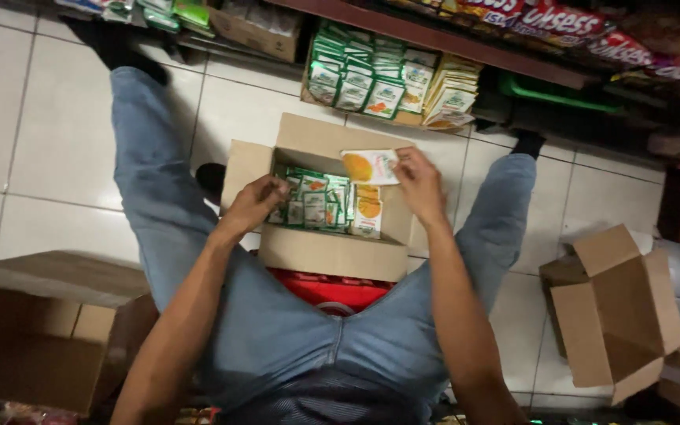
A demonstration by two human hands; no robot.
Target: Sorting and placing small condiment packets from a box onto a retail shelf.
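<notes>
An open cardboard box (328, 252) sits between my knees on a red stool, filled with several green-and-white sachets (315, 201) and a few orange-printed ones (368, 211). My left hand (255, 203) reaches into the left side of the box, fingers curled on the green sachets. My right hand (419, 185) holds a white sachet with an orange picture (369, 166) just above the box's far right corner.
A low shelf tray (391, 83) ahead holds rows of the same green sachets and a paler stack. An empty open carton (619, 315) lies on the tiles at right, another large carton (37, 330) at left. Snack packs hang along the top right.
</notes>
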